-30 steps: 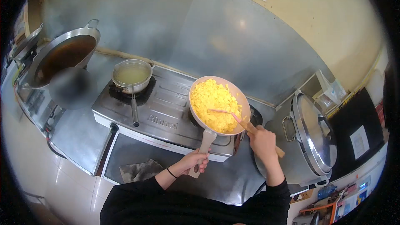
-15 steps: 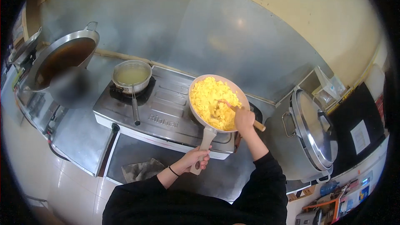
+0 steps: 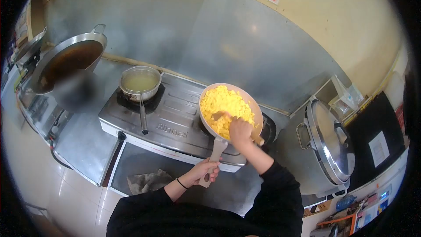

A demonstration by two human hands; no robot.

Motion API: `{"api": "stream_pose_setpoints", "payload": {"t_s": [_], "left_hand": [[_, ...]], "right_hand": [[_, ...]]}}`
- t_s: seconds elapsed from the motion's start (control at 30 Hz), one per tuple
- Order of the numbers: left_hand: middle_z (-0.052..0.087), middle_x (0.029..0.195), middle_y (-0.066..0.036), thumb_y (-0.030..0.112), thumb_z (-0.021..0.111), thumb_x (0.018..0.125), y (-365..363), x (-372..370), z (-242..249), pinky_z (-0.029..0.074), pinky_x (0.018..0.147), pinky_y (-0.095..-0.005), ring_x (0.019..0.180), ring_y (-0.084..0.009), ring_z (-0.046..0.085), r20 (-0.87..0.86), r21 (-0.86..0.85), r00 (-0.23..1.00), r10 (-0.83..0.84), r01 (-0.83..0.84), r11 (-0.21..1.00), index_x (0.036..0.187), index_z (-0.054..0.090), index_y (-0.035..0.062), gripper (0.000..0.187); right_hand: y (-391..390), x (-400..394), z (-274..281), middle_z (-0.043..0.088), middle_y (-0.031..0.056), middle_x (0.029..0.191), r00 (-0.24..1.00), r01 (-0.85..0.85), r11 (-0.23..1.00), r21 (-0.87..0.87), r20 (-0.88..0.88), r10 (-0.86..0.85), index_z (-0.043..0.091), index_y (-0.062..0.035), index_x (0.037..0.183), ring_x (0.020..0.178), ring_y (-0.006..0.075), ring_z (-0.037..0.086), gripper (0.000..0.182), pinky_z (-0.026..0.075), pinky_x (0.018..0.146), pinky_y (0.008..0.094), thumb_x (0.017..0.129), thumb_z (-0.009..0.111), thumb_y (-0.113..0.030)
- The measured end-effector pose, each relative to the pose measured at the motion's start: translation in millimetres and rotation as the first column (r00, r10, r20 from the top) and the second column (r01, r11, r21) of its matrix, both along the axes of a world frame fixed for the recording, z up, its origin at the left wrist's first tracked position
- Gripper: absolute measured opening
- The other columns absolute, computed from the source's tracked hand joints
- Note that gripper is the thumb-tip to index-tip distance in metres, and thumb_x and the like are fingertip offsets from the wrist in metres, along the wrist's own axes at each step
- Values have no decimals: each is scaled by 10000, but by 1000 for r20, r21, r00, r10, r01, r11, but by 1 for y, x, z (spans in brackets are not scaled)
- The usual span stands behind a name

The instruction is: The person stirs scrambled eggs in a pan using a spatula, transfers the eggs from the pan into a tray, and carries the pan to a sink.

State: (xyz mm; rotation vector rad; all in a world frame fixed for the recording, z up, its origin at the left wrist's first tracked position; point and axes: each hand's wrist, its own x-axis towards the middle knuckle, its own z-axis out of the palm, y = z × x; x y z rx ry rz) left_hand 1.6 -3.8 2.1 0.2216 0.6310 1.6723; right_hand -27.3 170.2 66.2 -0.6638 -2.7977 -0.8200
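Note:
A light-coloured frying pan [image 3: 254, 105] full of yellow scrambled egg [image 3: 226, 103] is over the right side of the stove [image 3: 175, 105]. My left hand [image 3: 205, 172] is wrapped round the pan's beige handle [image 3: 218, 149]. Over the pan's right front part, my right hand [image 3: 241, 131] grips a wooden spatula [image 3: 258, 140]; its blade is in the egg and its handle end sticks out past the rim.
Left on the stove stands a small pot [image 3: 140, 81] of pale liquid with a handled strainer. A wok [image 3: 72, 57] of brown liquid is farther left. To the right is a large lidded pot [image 3: 302, 149]. A grey cloth [image 3: 149, 181] lies in front of the stove.
My right hand has moved left and slightly toward me, bringing the spatula's blade leftward through the egg. My left hand keeps its hold on the pan handle.

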Motion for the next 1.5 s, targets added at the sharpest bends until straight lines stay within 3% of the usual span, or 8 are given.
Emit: {"api": "stream_pose_setpoints", "payload": {"t_s": [0.27, 0.37, 0.57, 0.77, 0.97, 1.27, 1.37, 1.5], "left_hand": [[417, 649, -18, 173, 458, 847, 0, 0, -1, 372, 429, -244, 477, -110, 409, -14, 5, 1000, 11, -10, 1000, 1103, 374, 102, 278], [418, 646, -17, 176, 457, 847, 1, -2, -3, 374, 424, -240, 472, -112, 420, -32, 2, 999, -11, 11, 1000, 1113, 367, 103, 290], [428, 642, -10, 159, 442, 846, 0, -3, -2, 384, 419, -222, 479, -106, 445, -28, 5, 999, -36, 36, 999, 1122, 353, 111, 294], [400, 657, -12, 139, 413, 866, -1, -5, 3, 358, 439, -230, 500, -86, 391, -101, -43, 993, -57, 52, 998, 1181, 316, 107, 331], [394, 650, -5, 141, 412, 865, -1, -2, 4, 361, 437, -227, 493, -81, 386, -64, -36, 997, -44, 42, 998, 1169, 325, 111, 318], [397, 651, 3, 160, 416, 867, -2, -3, 9, 371, 441, -227, 488, -75, 392, -79, -55, 996, -48, 43, 998, 1198, 316, 124, 348], [412, 646, -11, 154, 436, 850, -1, -3, 5, 384, 438, -239, 488, -101, 417, -61, -28, 997, -46, 44, 999, 1174, 316, 99, 350], [414, 644, -13, 156, 445, 847, -1, -4, 3, 386, 435, -242, 484, -102, 417, -71, -24, 997, -44, 42, 999, 1180, 310, 100, 363]], "right_hand": [[68, 23, 79, 626, 118, 756, 997, 52, 996, -78, 55, -48, 640, -110, 727, 689, 223, 623, 164, 477, 525, 329, 752, 491, -174], [83, 34, 111, 621, 147, 768, 998, 39, 987, -157, -51, -48, 623, -63, 781, 692, 273, 620, 165, 491, 573, 356, 730, 501, -160], [145, -23, 57, 607, 190, 815, 989, 112, 922, -370, -47, -139, 613, -21, 862, 788, 333, 588, 291, 475, 674, 384, 760, 494, -266], [143, -51, 25, 586, 186, 834, 946, -316, 709, -631, -154, 285, 583, -105, 1013, 767, 359, 555, 288, 453, 673, 388, 752, 539, -216], [93, 1, 60, 572, 159, 698, 838, -534, 776, -336, -85, 539, 541, -127, 1075, 637, 307, 567, 368, 453, 569, 382, 711, 576, -162], [9, 86, 124, 567, 98, 658, 929, -322, 925, -204, 121, 350, 555, -190, 1054, 558, 242, 574, 334, 449, 501, 334, 723, 531, -150], [-5, 73, 72, 580, 58, 635, 968, -175, 984, -24, 178, 177, 595, -129, 934, 528, 178, 582, 223, 442, 438, 308, 749, 472, -146], [24, 19, -13, 574, 31, 670, 999, -8, 993, 116, 34, 4, 578, -95, 851, 582, 170, 600, 149, 461, 449, 284, 758, 485, -165]]}}
